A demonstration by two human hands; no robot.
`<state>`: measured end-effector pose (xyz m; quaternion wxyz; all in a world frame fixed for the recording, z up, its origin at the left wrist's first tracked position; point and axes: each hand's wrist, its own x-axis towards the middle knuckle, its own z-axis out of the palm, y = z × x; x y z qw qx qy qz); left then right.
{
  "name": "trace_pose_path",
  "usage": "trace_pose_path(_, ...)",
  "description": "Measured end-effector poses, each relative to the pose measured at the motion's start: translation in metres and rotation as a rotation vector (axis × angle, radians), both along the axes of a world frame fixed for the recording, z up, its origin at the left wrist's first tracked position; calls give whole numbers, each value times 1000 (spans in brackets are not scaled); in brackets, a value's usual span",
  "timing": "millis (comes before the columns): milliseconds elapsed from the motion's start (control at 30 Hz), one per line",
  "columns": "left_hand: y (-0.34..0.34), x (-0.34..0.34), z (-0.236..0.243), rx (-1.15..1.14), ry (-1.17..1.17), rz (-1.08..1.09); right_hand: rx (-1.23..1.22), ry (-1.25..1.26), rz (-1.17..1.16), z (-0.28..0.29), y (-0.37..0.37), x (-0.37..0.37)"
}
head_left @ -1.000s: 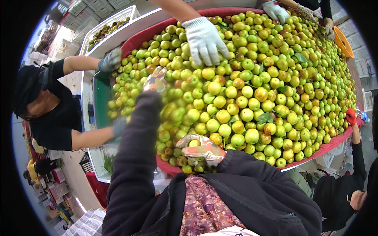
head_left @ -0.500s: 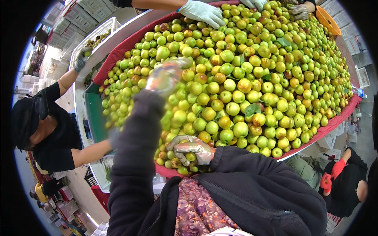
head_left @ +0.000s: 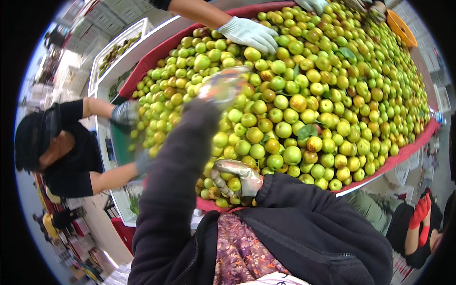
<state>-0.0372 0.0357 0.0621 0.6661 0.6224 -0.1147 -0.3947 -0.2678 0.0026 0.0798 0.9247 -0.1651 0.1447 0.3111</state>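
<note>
Green and red-brown jujubes (head_left: 285,129) lie heaped across a table lined with red cloth (head_left: 403,154). My left hand (head_left: 223,85), in a patterned glove, is stretched far out over the heap. Motion smears its fingers, so whether it holds anything does not show. Close to my body, at the near edge, my right hand (head_left: 241,176) wears a similar glove. Its fingers curl round a jujube (head_left: 233,184), with several others beside it.
A person in black (head_left: 66,147) works at the left end by a green board (head_left: 122,142). Another person's white-gloved hand (head_left: 251,35) rests on the far fruit. An orange basket (head_left: 401,28) stands far right, a white crate (head_left: 102,57) far left.
My left hand has swung rightward and slightly farther out over the heap. My right hand stays at the near edge. The left-hand person's raised hand has come down to the fruit.
</note>
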Motion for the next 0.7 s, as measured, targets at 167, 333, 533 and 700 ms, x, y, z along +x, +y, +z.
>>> trace_pose_path(167, -31, -12, -11, 561, -1139, -144, -67, 11, -46, -4, 3, -1)
trace_pose_path(333, 2, -42, -12, 616, -1128, -32, -117, -232, 114, -4, -1, 1)
trace_pose_path(533, 138, -75, -59, 862, -1292, 163, -86, -214, 139, -5, -1, 0)
trace_pose_path(700, 203, -110, -71, 1020, -1310, 248, -132, -208, 198, -11, 0, 0)
